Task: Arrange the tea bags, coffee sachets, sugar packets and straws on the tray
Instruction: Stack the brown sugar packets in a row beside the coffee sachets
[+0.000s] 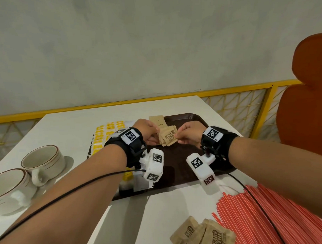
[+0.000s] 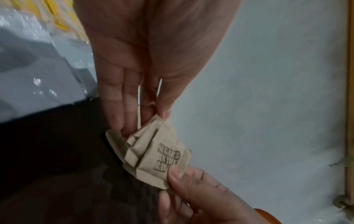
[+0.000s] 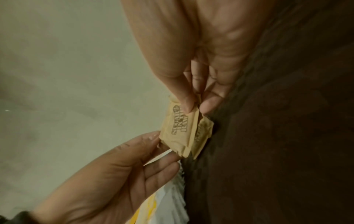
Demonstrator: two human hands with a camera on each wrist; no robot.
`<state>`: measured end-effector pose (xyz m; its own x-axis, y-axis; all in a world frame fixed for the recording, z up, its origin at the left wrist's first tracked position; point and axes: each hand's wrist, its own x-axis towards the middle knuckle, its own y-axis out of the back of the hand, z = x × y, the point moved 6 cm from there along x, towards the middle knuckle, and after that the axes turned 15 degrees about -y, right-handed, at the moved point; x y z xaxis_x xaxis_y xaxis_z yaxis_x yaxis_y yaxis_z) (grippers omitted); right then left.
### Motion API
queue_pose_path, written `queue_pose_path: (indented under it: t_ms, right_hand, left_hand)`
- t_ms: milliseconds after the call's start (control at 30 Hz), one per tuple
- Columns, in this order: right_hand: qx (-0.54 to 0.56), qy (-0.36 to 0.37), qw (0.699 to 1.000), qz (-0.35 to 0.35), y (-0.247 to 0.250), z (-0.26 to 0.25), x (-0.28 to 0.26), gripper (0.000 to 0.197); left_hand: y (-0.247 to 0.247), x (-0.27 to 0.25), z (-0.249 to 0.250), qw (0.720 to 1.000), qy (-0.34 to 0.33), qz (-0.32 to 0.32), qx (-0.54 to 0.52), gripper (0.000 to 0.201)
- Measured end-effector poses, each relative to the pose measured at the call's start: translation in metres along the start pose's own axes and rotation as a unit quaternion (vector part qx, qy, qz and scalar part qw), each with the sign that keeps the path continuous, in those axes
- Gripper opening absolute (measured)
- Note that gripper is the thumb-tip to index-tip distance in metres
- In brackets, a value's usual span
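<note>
Both hands worked one small stack of sugar packets [image 1: 168,138] over the tray [image 1: 191,118]. Left hand [image 1: 147,132] pinched its near end, thumb against fingertips; right hand [image 1: 189,132] pinched the far corner likewise. Step judged: squaring the stack before setting it down. Next calls for lowering it flat beside the tan packets [image 1: 157,120] already placed. Straws [image 1: 262,215] lay untouched on the table.

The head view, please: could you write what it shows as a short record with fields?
Left hand: pinches the sugar packets over the tray
Right hand: pinches the same sugar packets from the other side
Tray: dark brown, holds yellow sachets along its left side
Loose packets: on the table, near edge
Straws: red, heaped on the table, right
Cups: two, left of the tray
</note>
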<state>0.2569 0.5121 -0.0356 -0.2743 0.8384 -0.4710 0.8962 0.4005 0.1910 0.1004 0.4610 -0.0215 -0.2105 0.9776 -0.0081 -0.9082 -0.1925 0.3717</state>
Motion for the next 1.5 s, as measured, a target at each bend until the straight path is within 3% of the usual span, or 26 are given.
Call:
queue_pose_path:
  t_ms: [167, 267, 400, 600, 667, 767, 900, 1167, 1367, 1500]
  right_hand:
    - [0.001, -0.031, 0.999, 0.015, -0.005, 0.009, 0.016, 0.025]
    - [-0.02, -0.048, 0.998, 0.019, -0.007, 0.009, 0.026, 0.024]
    - [-0.17, -0.023, 0.983, 0.058, -0.006, 0.001, 0.026, 0.009]
    - [-0.271, -0.014, 0.961, 0.048, -0.008, -0.003, 0.019, 0.019]
    - [-0.259, -0.022, 0.965, 0.042, -0.005, -0.002, 0.017, 0.022]
    - [-0.239, -0.031, 0.97, 0.025, -0.003, 0.0, 0.016, 0.024]
    - [-0.222, -0.047, 0.974, 0.007, -0.004, 0.001, 0.012, 0.023]
    - [-0.224, -0.095, 0.969, -0.043, -0.013, 0.006, 0.002, 0.021]
    - [-0.209, -0.052, 0.976, 0.002, -0.008, -0.005, 0.001, 0.02]
    - [-0.202, -0.005, 0.978, 0.043, -0.006, -0.017, 0.003, 0.015]
  left_hand:
    - [-0.003, 0.015, -0.003, 0.996, 0.012, 0.017, 0.092, 0.012]
    - [-0.004, 0.021, 0.003, 0.992, 0.024, 0.012, 0.122, 0.02]
    - [-0.005, 0.027, 0.008, 0.979, 0.008, -0.025, 0.202, 0.015]
    - [0.0, 0.028, 0.013, 0.962, -0.018, -0.01, 0.272, 0.015]
    - [0.004, 0.027, 0.014, 0.974, -0.025, 0.033, 0.223, 0.028]
    - [0.006, 0.008, 0.016, 0.994, -0.023, 0.1, 0.025, 0.036]
    - [-0.018, -0.039, 0.021, 0.952, 0.061, 0.097, -0.285, 0.039]
    - [-0.041, -0.047, 0.011, 0.931, 0.095, 0.126, -0.328, 0.074]
    - [-0.039, -0.048, 0.012, 0.95, 0.092, 0.1, -0.281, 0.072]
    - [-0.034, -0.043, 0.012, 0.943, 0.095, 0.118, -0.298, 0.071]
